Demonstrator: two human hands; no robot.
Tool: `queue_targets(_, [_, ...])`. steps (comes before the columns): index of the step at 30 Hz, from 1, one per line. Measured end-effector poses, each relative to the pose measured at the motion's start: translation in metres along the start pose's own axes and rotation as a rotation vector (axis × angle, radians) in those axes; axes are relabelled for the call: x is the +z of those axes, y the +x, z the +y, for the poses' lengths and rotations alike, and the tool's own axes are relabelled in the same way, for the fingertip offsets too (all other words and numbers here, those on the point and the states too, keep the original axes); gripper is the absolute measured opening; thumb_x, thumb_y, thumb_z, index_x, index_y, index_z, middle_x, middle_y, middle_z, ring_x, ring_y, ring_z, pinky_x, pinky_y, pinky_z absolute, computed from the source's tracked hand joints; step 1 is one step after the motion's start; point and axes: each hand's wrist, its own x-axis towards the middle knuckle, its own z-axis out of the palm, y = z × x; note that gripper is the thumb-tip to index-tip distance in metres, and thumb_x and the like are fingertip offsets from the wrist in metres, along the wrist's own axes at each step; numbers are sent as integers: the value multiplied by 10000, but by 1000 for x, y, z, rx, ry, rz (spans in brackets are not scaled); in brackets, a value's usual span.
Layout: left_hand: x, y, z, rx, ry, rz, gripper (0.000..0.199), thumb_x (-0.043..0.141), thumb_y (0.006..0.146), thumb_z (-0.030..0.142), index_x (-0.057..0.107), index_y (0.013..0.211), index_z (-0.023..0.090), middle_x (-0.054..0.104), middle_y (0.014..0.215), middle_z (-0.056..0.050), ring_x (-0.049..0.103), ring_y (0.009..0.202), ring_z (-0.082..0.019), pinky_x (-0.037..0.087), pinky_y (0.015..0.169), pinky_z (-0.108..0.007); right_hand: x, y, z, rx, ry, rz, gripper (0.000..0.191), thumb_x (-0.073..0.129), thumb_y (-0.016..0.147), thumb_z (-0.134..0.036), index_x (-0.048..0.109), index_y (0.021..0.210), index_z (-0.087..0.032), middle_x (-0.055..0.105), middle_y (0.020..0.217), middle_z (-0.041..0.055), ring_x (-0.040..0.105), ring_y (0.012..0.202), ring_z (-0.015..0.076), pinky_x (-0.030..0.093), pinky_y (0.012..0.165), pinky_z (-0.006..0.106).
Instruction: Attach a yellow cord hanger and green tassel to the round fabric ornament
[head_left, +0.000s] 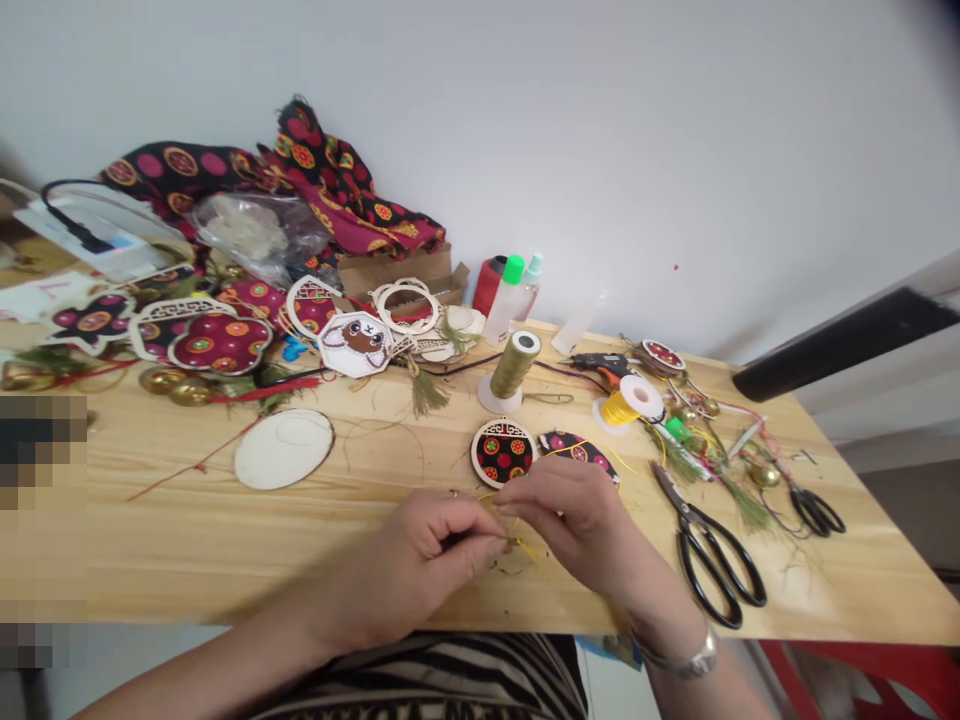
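Low over the table's front, my left hand [435, 550] pinches yellow thread [529, 548] between thumb and forefinger. My right hand [574, 515] meets it from the right, its fingertips also closed on the thread. A strand runs up past the right hand toward a spool of yellow thread [621, 406]. Just beyond my fingers lies a round ornament [502, 453] with dark patterned fabric and a pale openwork rim. Beside it a second patterned fabric piece [579, 450] is partly covered by the right hand. Fine detail at the fingertips is too small to make out.
Black-handled scissors [712, 550] lie right of my hands, with smaller scissors [817, 510] farther off. A white oval disc [283, 450] rests at left. Behind stand an olive thread cone [514, 368], bottles [506, 300] and a glue gun [600, 365]. Ornaments and patterned cloth [330, 180] crowd the back left.
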Motion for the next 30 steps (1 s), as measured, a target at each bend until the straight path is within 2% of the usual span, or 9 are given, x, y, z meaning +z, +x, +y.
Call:
queue_targets(3, [-1,-1,0,-44,-83,77,205,539,844,278,695,751,183,597,612,27,507,583,-122,403,550,-205,11,1,9,115,210,70,139,557,885,-184,680,822,-175,662,690,9,580,636,113,433,612,219])
queue_targets(6, [-2,1,1,-63,-163,160,206,546,834,294,695,755,174,605,600,25,511,568,-122,410,537,-207,25,-3,8,262,312,127,163,547,875,-192,684,787,-173,663,675,4,573,599,112,430,568,209])
queue_targets(11, [-4,5,3,31,-97,298,196,537,827,246,675,718,158,627,628,15,553,606,-126,446,584,-206,43,-15,-3,371,369,195,205,528,888,-258,650,751,-166,561,602,-21,461,541,99,378,504,199])
queue_targets(15, [-4,5,1,85,39,354,203,517,841,215,682,738,155,646,628,7,575,605,-126,445,587,-209,50,-23,-13,320,263,191,230,492,913,-240,593,717,-176,478,570,-38,426,535,95,357,506,198])
queue_targets(19, [-3,5,-3,137,121,399,179,527,834,168,678,738,156,656,621,14,586,589,-111,435,584,-191,51,-26,-20,203,129,215,140,480,911,-170,612,867,-187,597,678,-7,522,592,111,405,563,213])
queue_targets(22, [-2,6,-5,167,159,421,164,540,829,149,676,738,157,656,617,21,586,583,-100,426,579,-178,50,-27,-23,162,60,214,150,482,899,-132,609,954,-189,650,748,22,580,650,135,435,601,237])
queue_targets(27, [-1,7,-6,190,172,414,169,539,833,139,677,736,155,647,599,23,580,562,-93,419,564,-173,45,-26,-25,112,8,214,177,471,890,-99,600,982,-176,653,713,32,581,593,137,423,557,239])
queue_targets(30, [0,6,-5,193,199,417,185,532,833,138,672,712,146,635,584,18,573,548,-95,406,548,-183,43,-26,-26,67,-33,208,161,466,886,-94,607,925,-161,614,641,25,542,534,130,391,519,236])
